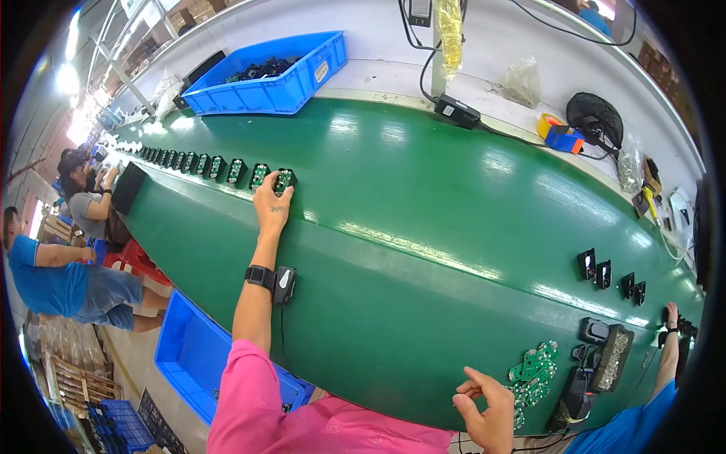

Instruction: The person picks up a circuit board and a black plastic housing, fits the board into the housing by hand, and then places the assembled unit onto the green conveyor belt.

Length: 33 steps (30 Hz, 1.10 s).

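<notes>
My left hand (272, 203) is stretched out over the green work surface, thumb and fingers closed around a black housing with a green circuit board (285, 180) in it. This housing is the nearest of a long row of similar ones (237, 172) running to the far left. Lower right, my right hand (490, 412) hovers by the front edge, its fingers curled and the thumb close to them. Whatever it pinches, if anything, is too small to make out. Beside it lies a loose pile of green circuit boards (535, 374).
A blue bin (265, 83) of black parts stands at the back. Several black housings (605, 274) and a tray of small metal pieces (614, 359) are at right, near a co-worker's hand (671, 316). Another blue bin (195, 352) sits below the front edge. Co-workers (68, 265) are at left.
</notes>
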Available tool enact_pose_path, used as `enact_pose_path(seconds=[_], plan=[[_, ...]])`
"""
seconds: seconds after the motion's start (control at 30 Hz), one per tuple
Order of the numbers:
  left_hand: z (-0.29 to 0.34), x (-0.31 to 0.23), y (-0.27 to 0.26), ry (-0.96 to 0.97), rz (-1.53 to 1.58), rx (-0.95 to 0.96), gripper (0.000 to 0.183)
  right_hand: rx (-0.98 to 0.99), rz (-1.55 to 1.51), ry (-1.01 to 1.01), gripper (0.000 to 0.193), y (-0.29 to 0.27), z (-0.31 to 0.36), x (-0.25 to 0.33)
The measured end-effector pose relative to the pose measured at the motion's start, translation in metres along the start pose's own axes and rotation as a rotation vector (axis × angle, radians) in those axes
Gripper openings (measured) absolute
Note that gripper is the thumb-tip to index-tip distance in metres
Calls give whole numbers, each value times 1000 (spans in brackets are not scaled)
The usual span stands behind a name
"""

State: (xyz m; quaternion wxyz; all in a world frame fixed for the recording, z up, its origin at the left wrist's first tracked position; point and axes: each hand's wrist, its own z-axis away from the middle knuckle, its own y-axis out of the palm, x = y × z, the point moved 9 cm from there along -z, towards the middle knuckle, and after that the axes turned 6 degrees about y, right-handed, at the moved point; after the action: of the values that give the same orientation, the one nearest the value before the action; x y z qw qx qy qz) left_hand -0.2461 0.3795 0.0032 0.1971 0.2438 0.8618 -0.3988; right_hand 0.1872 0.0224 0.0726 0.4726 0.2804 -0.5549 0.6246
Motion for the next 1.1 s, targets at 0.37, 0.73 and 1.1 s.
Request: enact_pose_path(seconds=[0.37, 0.73, 1.1], plan=[[-5, 32, -23, 51, 20, 71, 54, -293, 590, -129, 31, -124, -81, 52], [100, -189, -20, 383, 255, 170, 31, -554, 918, 214, 43, -258, -234, -126], [254, -330, -5, 67, 981, 702, 91, 61, 713, -433, 51, 42, -61, 55]])
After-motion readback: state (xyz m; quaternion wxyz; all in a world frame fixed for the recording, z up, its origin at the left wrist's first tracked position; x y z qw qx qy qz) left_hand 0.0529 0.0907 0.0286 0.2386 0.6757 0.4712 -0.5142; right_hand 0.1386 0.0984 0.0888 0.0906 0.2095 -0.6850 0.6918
